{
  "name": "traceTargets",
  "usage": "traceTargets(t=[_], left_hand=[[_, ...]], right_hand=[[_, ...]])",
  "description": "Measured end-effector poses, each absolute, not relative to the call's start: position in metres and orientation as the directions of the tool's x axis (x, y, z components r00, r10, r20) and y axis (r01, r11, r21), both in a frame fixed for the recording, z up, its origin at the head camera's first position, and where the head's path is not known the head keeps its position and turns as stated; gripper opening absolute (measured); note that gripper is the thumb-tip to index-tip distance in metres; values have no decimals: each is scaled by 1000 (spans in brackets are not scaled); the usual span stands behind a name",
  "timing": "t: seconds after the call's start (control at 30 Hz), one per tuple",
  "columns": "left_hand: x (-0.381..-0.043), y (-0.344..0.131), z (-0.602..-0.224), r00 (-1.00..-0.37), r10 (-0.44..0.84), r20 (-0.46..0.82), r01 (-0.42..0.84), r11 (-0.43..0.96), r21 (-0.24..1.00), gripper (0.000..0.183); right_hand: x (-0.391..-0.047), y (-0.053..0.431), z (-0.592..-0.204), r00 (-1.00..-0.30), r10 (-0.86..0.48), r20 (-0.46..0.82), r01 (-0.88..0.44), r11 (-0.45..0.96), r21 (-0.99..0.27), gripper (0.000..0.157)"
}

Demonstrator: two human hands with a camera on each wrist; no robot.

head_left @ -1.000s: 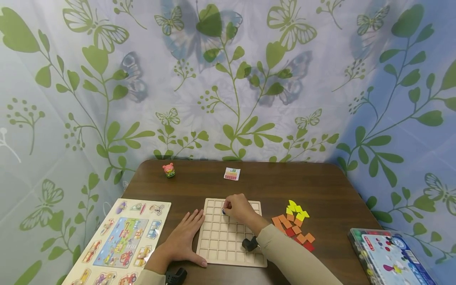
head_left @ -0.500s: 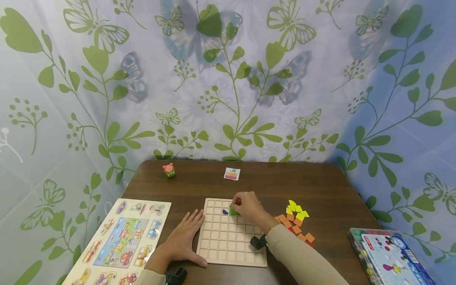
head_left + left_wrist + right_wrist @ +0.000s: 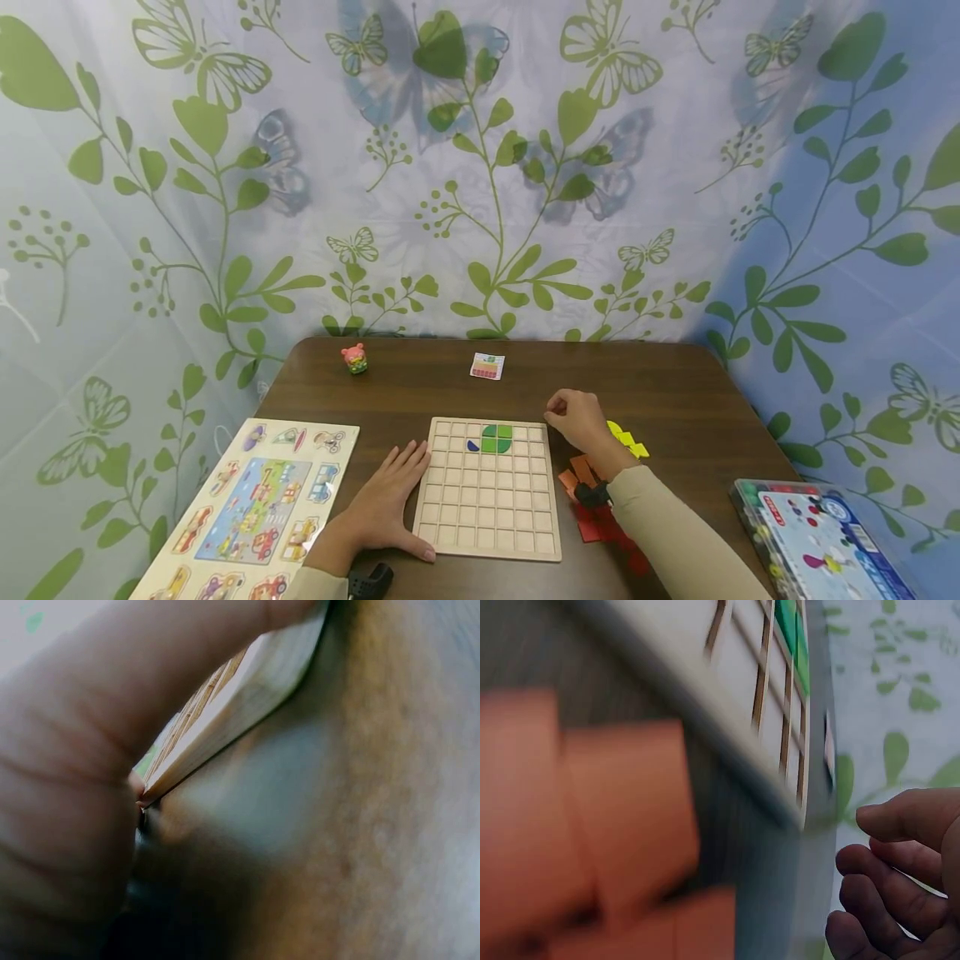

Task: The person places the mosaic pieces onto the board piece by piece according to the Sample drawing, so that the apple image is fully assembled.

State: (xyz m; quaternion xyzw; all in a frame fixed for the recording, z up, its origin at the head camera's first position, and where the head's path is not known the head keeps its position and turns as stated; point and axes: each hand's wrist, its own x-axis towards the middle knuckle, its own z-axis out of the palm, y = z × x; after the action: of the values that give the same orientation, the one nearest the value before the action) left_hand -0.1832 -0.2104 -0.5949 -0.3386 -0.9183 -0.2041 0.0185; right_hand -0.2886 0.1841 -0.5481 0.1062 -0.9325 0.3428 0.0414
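Note:
A wooden grid board (image 3: pixel 480 508) lies at the middle of the table. Near its top, several green tiles (image 3: pixel 497 439) fill neighbouring squares, with a small blue piece (image 3: pixel 472 446) just left of them. My left hand (image 3: pixel 382 496) rests flat on the table, fingers spread, fingertips and thumb against the board's left edge. In the left wrist view the thumb (image 3: pixel 82 750) crosses in front of the board's side. To the right of the board's top corner my right hand (image 3: pixel 577 421) hovers with loosely curled fingers (image 3: pixel 889 877) and nothing between them.
Orange tiles (image 3: pixel 581 469), red tiles (image 3: pixel 596 525) and yellow tiles (image 3: pixel 630 442) lie right of the board, partly under the right arm. A small pattern card (image 3: pixel 487 367) and pink-headed figurine (image 3: pixel 355 358) stand behind. A picture puzzle (image 3: pixel 247 508) lies left, a clear case (image 3: pixel 825 533) right.
My right hand has moved off the board to the right, having released a green tile among the others. The green tiles and blue piece are now uncovered. The left hand has stayed put.

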Motion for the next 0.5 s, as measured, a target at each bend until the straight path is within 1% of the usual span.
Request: traceTargets(t=[0.33,0.5], left_hand=[[-183,-210,-594,-767,615,184,634,681,366,147],[-184,-210,-596,-765,616,189,637,682,359,147]], right_hand=[[-294,241,-544,-984,-92,151,-162,809,-565,9],[-293,266,-544,-994,-73,80,-104,834,-542,14]])
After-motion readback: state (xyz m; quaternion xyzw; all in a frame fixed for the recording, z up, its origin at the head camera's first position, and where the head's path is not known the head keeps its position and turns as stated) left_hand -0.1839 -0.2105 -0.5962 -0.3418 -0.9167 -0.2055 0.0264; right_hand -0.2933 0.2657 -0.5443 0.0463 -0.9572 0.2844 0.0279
